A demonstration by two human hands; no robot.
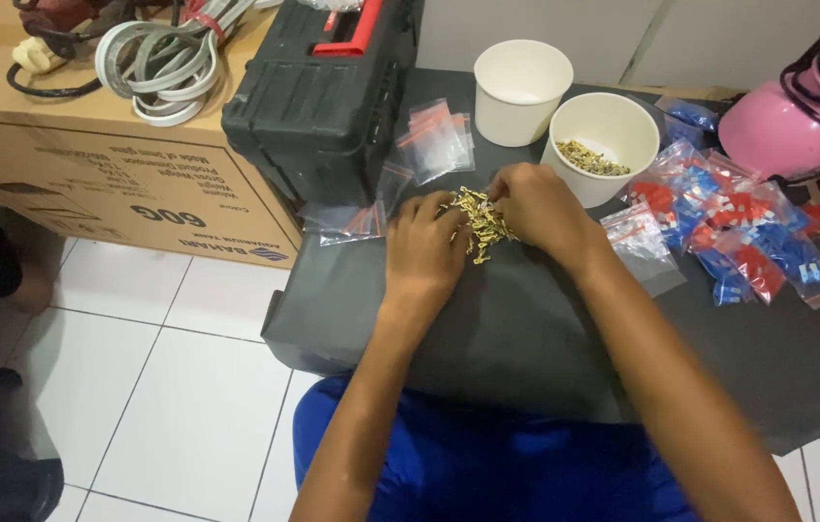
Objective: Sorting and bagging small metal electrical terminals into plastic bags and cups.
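A small heap of gold metal terminals (480, 222) lies on a black sheet (526, 338) over a low table. My left hand (426, 249) rests at the heap's left side, fingers curled into it. My right hand (538, 208) covers the heap's right side, fingertips pinching among the pieces. Whether either hand holds a piece, I cannot tell. Just beyond my right hand, a white paper cup (605, 145) holds more gold terminals. An empty white paper cup (522, 89) stands behind it.
Small clear zip bags (434, 140) lie behind my left hand. Bags of red and blue parts (734, 227) are piled at right, beside a pink helmet (802, 106). A black toolbox (328, 92) and a cardboard box (101, 174) with coiled cable (163, 63) stand at left.
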